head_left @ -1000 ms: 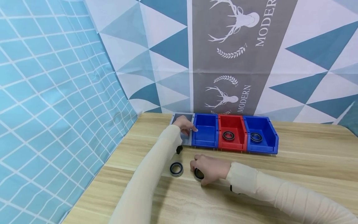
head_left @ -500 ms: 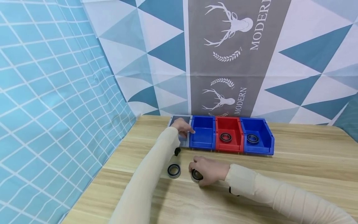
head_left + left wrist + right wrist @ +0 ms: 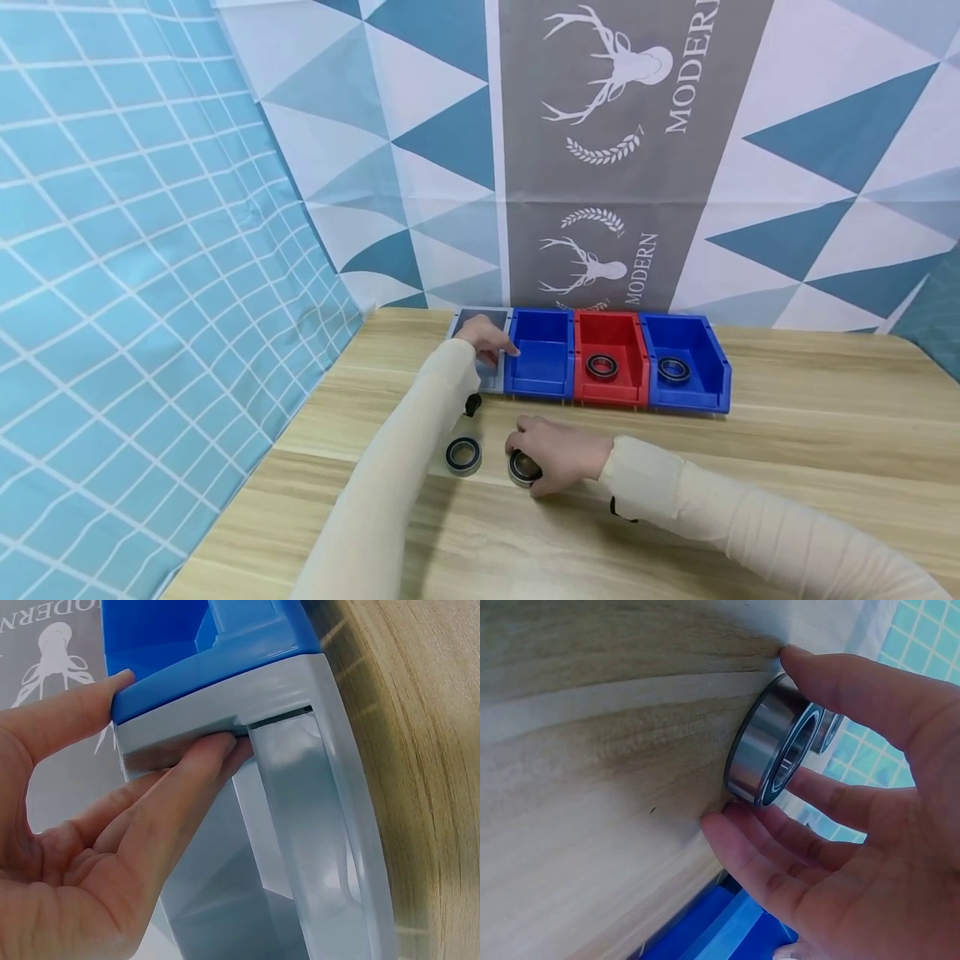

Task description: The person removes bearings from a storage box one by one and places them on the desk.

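Fingers of your right hand (image 3: 558, 454) curl round a bearing (image 3: 772, 750) lying flat on the table (image 3: 787, 467), in front of the blue bin (image 3: 542, 360). Your left hand (image 3: 487, 340) pinches the grey bin (image 3: 300, 825) beside it. Lift carelessly and the smooth bearing may slip.

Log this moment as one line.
right hand: pinches bearing on table | left hand: grips grey bin | spare bearing: beside
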`<state>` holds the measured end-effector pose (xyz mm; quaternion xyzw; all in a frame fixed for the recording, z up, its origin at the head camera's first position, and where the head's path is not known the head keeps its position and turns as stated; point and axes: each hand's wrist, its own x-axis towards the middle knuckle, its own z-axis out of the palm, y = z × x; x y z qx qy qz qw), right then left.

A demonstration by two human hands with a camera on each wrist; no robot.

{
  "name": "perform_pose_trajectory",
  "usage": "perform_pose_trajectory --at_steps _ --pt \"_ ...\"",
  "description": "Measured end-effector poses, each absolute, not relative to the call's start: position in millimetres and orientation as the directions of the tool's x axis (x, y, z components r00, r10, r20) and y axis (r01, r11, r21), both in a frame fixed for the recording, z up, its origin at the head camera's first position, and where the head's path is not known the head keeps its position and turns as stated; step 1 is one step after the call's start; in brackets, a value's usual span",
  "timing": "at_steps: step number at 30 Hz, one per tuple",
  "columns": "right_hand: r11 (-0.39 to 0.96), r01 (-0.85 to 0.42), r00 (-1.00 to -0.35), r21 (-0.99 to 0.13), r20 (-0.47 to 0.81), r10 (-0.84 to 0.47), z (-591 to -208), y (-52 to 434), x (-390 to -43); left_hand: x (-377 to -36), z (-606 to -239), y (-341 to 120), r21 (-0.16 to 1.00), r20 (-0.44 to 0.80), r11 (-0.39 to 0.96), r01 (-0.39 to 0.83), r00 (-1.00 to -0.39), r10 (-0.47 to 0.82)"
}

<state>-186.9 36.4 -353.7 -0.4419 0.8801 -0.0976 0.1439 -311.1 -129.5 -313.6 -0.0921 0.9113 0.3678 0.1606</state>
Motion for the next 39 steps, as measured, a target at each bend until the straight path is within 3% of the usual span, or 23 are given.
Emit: perform_pose_trajectory --at_steps 11,23,39 --pt "0.587 -0.729 -0.568 -0.351 -0.168 -0.806 -354 40 -190 -314 -315 -124 0.637 -0.358 0.706 -0.311 -0.93 -0.087" --pt "0.538 -0.771 -0.49 -0.341 -0.223 -0.843 -350 50 -196 -310 -311 -129 0.634 -0.365 0.718 -0.286 -0.93 -0.047" --pt "0.507 -0.79 -0.472 -0.343 -0.186 -0.862 -343 62 -202 -315 -314 -128 0.617 -0.382 0.724 -0.309 -0.922 -0.068"
